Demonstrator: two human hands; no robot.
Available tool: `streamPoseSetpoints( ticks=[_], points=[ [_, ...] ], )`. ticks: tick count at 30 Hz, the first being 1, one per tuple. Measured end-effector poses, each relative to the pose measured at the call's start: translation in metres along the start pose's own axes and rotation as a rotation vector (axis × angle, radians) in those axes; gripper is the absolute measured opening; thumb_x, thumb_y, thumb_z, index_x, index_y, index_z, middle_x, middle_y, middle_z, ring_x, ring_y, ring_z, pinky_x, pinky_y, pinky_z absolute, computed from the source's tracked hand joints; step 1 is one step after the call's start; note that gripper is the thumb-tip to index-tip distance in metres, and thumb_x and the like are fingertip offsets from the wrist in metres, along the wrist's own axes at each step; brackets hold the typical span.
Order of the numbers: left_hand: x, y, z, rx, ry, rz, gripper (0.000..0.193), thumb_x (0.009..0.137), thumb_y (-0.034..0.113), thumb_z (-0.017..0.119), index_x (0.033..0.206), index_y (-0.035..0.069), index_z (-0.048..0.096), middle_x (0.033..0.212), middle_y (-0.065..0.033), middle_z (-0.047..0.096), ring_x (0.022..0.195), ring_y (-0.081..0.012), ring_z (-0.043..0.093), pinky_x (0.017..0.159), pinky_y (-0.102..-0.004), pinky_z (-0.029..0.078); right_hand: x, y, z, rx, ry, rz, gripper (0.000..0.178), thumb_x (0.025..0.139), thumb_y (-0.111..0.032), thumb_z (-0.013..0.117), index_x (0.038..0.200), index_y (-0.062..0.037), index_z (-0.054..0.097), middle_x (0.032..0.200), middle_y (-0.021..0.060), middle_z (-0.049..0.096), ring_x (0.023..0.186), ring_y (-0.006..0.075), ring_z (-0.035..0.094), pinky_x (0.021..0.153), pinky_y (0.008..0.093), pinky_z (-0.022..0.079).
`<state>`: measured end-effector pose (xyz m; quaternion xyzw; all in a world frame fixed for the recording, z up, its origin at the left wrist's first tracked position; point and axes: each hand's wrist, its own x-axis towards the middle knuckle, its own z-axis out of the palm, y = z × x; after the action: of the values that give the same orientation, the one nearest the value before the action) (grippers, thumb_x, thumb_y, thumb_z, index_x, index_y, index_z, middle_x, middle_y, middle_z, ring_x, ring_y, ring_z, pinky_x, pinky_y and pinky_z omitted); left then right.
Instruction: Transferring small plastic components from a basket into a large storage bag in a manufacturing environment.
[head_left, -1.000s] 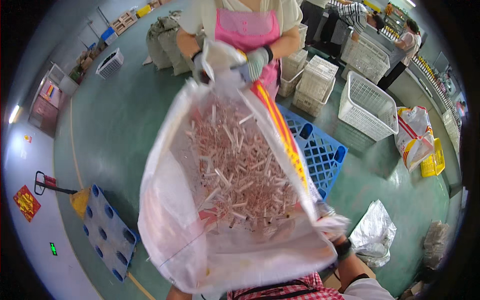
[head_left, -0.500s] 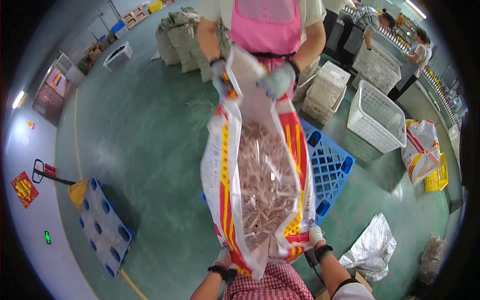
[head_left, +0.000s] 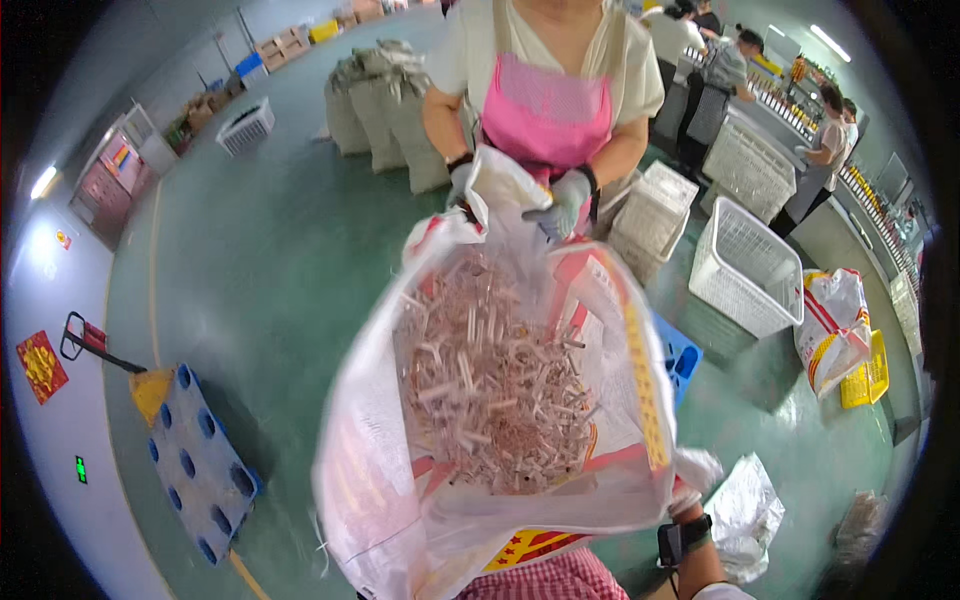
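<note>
A large white woven sack [head_left: 365, 490] with red and yellow print gapes wide in front of me. Inside lies a heap of short, thin, clear-to-brownish tube-like pieces [head_left: 500, 400], some blurred by motion. At the sack's near right rim, my right hand [head_left: 686, 494], in a pale glove, is closed on the gathered edge. My left hand is out of sight behind the sack's near left side. Across from me, a co-worker in a pink apron grips the far end with gloved hands; one glove [head_left: 566, 204] is at the right of the opening.
White crates [head_left: 748, 265] and a filled sack [head_left: 833, 330] stand to the right. A blue pallet [head_left: 682, 365] lies partly under the sack. On the left is a pallet jack [head_left: 105, 350] with a blue-grey pallet [head_left: 200, 460]. A silvery sheet [head_left: 745, 520] lies at the lower right.
The sack's mouth has spread much wider and its near end has risen, covering my left hand. My right hand has moved right with the rim. The pieces inside have shifted.
</note>
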<state>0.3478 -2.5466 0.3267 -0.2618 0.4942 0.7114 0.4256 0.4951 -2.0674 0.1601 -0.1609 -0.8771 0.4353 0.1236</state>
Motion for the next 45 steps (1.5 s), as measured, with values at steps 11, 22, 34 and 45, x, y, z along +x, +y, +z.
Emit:
streamPoseSetpoints(
  ticks=[11,22,34,45],
  points=[
    [0.138,-0.217,-0.158,0.054,0.464,-0.125,0.038,0.092,0.027,0.031,0.117,0.005,0.049,0.106,-0.0052,0.055,0.095,-0.0189,0.049,0.084,-0.0296,0.039,-0.067,-0.048,0.152,0.307,-0.215,0.965,0.052,0.088,-0.045,0.042,0.099,0.0032,0.058,0.089,0.0067,0.059,0.077,0.0175,0.050,0.071,0.0308,0.042],
    [0.030,-0.030,-0.037,-0.210,0.013,0.006,0.035,0.092,0.029,0.040,0.118,0.005,0.046,0.100,-0.0068,0.056,0.088,-0.0161,0.053,0.077,-0.0262,0.044,0.094,-0.148,0.016,0.847,-0.010,0.696,0.030,0.081,-0.029,0.059,0.091,0.0000,0.060,0.082,0.0085,0.061,0.069,0.0194,0.057,0.061,0.0325,0.047],
    [-0.070,0.007,0.038,0.054,-0.082,0.074,0.037,0.091,0.031,0.042,0.117,0.005,0.046,0.098,-0.0063,0.056,0.088,-0.0164,0.053,0.077,-0.0267,0.044,0.064,-0.184,-0.056,1.488,-0.137,0.890,0.037,0.081,-0.020,0.054,0.113,-0.0004,0.051,0.097,0.0108,0.060,0.079,0.0190,0.059,0.071,0.0280,0.049],
    [0.163,-0.118,0.002,0.165,0.166,0.017,0.038,0.092,0.037,0.033,0.101,0.005,0.053,0.089,-0.0055,0.057,0.080,-0.0166,0.050,0.079,-0.0292,0.041,0.039,0.007,0.098,0.735,-0.055,0.779,0.040,0.091,-0.033,0.042,0.109,0.0009,0.053,0.098,0.0029,0.060,0.083,0.0174,0.055,0.079,0.0304,0.045]
  ],
)
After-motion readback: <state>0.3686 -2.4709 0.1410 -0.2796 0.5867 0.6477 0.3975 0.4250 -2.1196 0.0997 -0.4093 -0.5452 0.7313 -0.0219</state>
